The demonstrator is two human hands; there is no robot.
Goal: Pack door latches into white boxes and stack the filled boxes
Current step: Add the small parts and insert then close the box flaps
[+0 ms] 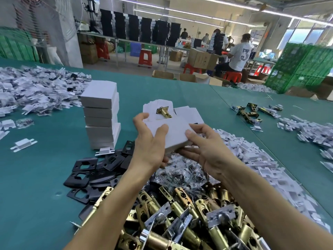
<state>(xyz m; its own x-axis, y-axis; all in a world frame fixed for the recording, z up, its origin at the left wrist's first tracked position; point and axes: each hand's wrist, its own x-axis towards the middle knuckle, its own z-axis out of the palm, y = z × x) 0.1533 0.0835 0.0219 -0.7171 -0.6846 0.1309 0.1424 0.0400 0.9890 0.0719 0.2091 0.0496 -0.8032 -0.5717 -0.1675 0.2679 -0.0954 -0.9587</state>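
Both my hands hold a white box (175, 131) above the green table. My left hand (149, 143) grips its left side, thumb on top. My right hand (207, 147) holds its right side, thumb on the top face and fingers underneath. The box's far flaps stand open, and a brass door latch (163, 112) shows at the open end. A stack of several closed white boxes (101, 114) stands just left of my hands. A heap of brass and chrome latches (180, 219) lies in front of me under my forearms.
Black strike plates (93, 170) lie left of the latch heap, bagged screws (182, 174) beyond it. White plastic inserts (261, 159) are piled at right, more bagged parts (36, 91) at far left, and loose latches (250, 112) at far right. People work at benches behind.
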